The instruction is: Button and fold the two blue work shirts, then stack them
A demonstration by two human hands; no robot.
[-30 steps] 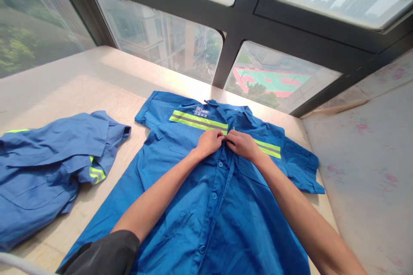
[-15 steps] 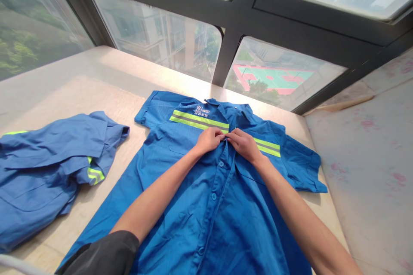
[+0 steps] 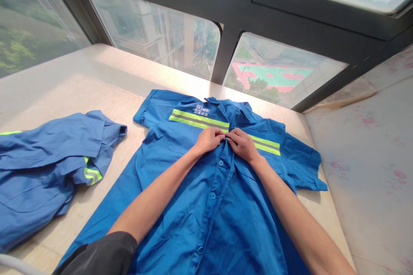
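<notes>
Two bare hands meet at the chest of a blue short-sleeved work shirt (image 3: 187, 180), which lies face up across the middle of the windowsill (image 3: 80, 90), its collar toward 12 o'clock. The left hand (image 3: 211, 139) and the right hand (image 3: 241, 143) each have the grip closed, fingertips pinching the cloth of the front opening between the yellow-green reflective bands (image 3: 199, 120). Three buttons (image 3: 221, 163) show below them, running down toward 6 o'clock. White embroidery (image 3: 201, 110) sits above the band, at 11 o'clock from the hands. A second blue garment (image 3: 48, 154), rumpled, with yellow-green trim, lies at 9 o'clock, apart from the shirt. At 8 o'clock, a white tube-like item (image 3: 19, 264) crosses the corner of the view. Dark-framed windows (image 3: 180, 34) stand at 12 o'clock, with a red-and-green sports court (image 3: 274, 75) outside at 1 o'clock. A flower-patterned wall (image 3: 364, 159) rises at 3 o'clock.
</notes>
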